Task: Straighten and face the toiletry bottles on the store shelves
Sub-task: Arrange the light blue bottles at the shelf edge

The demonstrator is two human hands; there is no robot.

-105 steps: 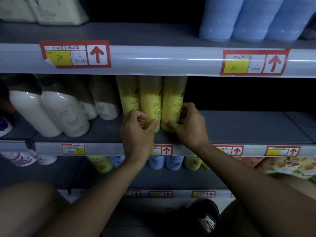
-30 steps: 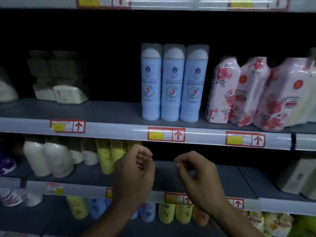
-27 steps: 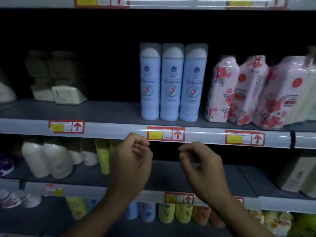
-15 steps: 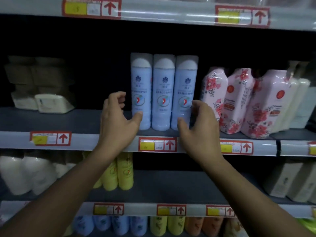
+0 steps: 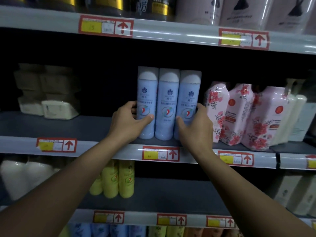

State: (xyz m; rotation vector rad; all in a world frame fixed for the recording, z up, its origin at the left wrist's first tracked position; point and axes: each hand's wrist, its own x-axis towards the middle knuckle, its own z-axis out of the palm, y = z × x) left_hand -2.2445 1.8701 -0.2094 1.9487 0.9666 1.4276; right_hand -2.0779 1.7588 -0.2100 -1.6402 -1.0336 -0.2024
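Three tall pale-blue bottles with white caps stand side by side, upright, labels facing me, on the middle shelf (image 5: 102, 147). My left hand (image 5: 130, 124) grips the left blue bottle (image 5: 147, 93), thumb across its front and fingers behind its left side. My right hand (image 5: 195, 127) grips the right blue bottle (image 5: 189, 93), thumb on its front, fingers round its right side. The middle blue bottle (image 5: 168, 103) stands untouched between them.
Pink floral bottles (image 5: 239, 113) lean close to the right of my right hand. Beige packs (image 5: 49, 100) sit at the far left of the same shelf. Yellow-green bottles (image 5: 118, 180) and white bottles (image 5: 20, 177) stand on the shelf below. Dark and pink packages fill the top shelf.
My hands left the yellow bottles on the lower shelf, rose to the shelf above, and now close on the outer blue bottles. The view has tilted upward.
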